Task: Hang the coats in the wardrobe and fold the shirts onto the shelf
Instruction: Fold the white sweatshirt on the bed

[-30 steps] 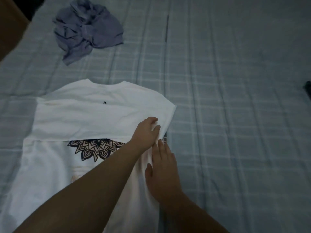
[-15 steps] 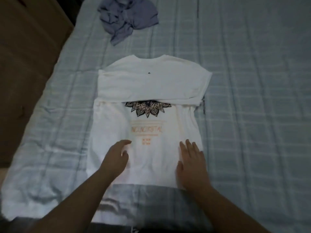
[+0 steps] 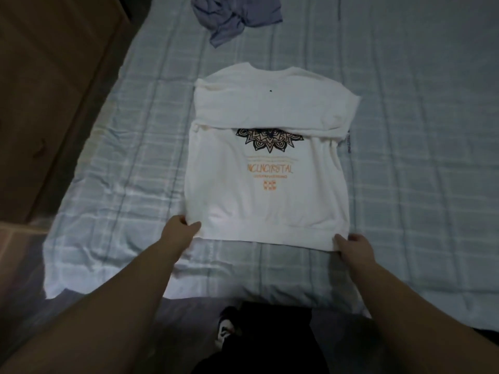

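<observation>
A white shirt [image 3: 267, 201] with a black mandala print and orange lettering lies flat on the bed, its sleeves folded in across the top. My left hand [image 3: 179, 228] pinches the hem's left corner. My right hand [image 3: 353, 245] pinches the hem's right corner. A crumpled grey-blue shirt [image 3: 235, 16] lies at the far end of the bed, beyond the white one.
The bed [image 3: 418, 157] has a pale blue checked cover with room to the right of the shirt. Brown wooden furniture [image 3: 48, 90] stands along the left side. Dark clothing [image 3: 259, 344] shows at the bottom edge below the mattress.
Both hands slid down from the shirt's middle to its hem and took hold of the two bottom corners. Before that they were smoothing the folded right sleeve.
</observation>
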Action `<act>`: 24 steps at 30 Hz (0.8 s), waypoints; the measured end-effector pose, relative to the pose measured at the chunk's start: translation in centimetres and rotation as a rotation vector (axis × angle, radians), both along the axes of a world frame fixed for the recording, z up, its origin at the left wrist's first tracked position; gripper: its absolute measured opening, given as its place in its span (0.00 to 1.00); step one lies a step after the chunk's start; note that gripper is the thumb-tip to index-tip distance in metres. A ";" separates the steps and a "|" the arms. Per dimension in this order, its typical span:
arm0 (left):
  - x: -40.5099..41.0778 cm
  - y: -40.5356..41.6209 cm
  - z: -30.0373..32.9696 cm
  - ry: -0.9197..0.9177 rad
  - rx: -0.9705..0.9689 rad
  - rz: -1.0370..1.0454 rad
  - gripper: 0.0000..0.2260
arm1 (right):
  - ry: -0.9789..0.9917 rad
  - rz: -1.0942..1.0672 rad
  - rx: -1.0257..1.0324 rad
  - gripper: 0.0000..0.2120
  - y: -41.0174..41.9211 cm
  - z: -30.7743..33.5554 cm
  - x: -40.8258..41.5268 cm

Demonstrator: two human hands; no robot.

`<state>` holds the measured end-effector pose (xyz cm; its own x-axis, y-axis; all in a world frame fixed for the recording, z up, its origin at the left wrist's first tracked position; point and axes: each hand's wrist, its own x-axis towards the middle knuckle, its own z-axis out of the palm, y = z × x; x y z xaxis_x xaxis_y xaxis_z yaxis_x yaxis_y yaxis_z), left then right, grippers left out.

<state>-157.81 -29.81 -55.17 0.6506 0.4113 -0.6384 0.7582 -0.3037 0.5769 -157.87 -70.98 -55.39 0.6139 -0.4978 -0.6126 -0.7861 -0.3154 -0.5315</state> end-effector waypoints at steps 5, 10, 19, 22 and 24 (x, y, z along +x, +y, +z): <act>-0.8 0.0 0.7 -0.026 -0.300 0.268 0.13 | 0.006 -0.077 0.124 0.33 -2.3 -2.5 -0.7; -4.9 1.8 6.4 -0.065 -0.589 0.415 0.13 | -0.061 -0.305 0.369 0.06 0.1 6.5 -3.4; -13.1 3.3 15.0 0.140 -0.741 0.452 0.04 | 0.007 -0.447 0.395 0.04 -1.6 15.3 -10.6; -13.8 3.3 16.4 0.159 -0.820 0.501 0.05 | -0.011 -0.491 0.400 0.10 -1.3 16.2 -11.6; -13.0 3.5 17.2 0.130 -0.881 0.517 0.07 | -0.044 -0.442 0.389 0.20 -0.8 17.0 -11.0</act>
<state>-170.79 -26.35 -37.99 0.4314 -0.0267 -0.9018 0.7482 0.5691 0.3411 -168.90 -71.76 -38.39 0.4287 -0.4561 -0.7799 -0.7730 0.2616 -0.5779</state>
